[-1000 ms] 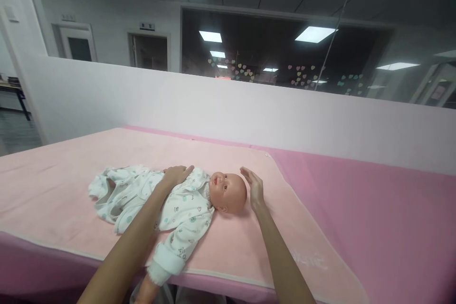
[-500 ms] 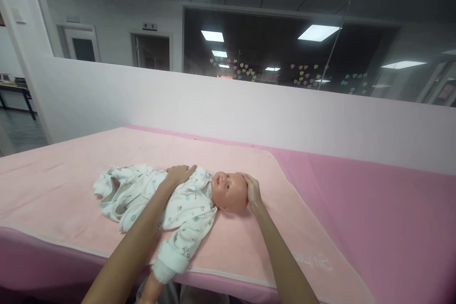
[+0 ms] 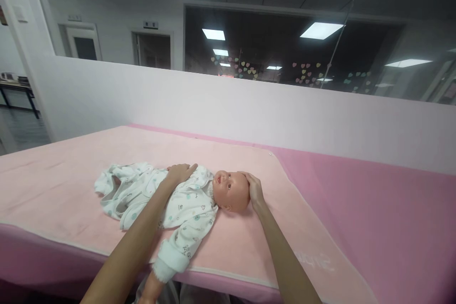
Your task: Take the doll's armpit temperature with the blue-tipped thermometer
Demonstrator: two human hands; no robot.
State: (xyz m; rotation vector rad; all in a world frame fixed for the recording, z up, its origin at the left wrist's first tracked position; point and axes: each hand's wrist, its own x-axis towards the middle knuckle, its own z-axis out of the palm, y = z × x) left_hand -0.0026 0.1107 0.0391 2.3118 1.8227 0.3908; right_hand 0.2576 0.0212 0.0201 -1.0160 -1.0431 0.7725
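Observation:
A baby doll (image 3: pixel 231 191) lies on its back, its head toward the right. It wears a white romper (image 3: pixel 188 203) with small printed figures and teal dots; the leg part spreads loosely to the left. My left hand (image 3: pixel 180 173) rests flat on the doll's far-side chest, fingers stretched out and thumb apart. Cupped against the crown of the doll's head is my right hand (image 3: pixel 255 189), its fingers extended over the far side and not gripping. The doll's near arm, in a folded-back cuff, hangs over the front edge toward my lap.
Under the doll is a peach mat (image 3: pixel 89 147) over a pink padded surface (image 3: pixel 384 199). A low white wall (image 3: pixel 213 99) with a glass pane above it borders the far side. At the far left stands a dark-legged table (image 3: pixel 17 88).
Both hands keep their places on the doll's chest and head. The whole view has shifted very slightly; the doll has not visibly moved on the mat.

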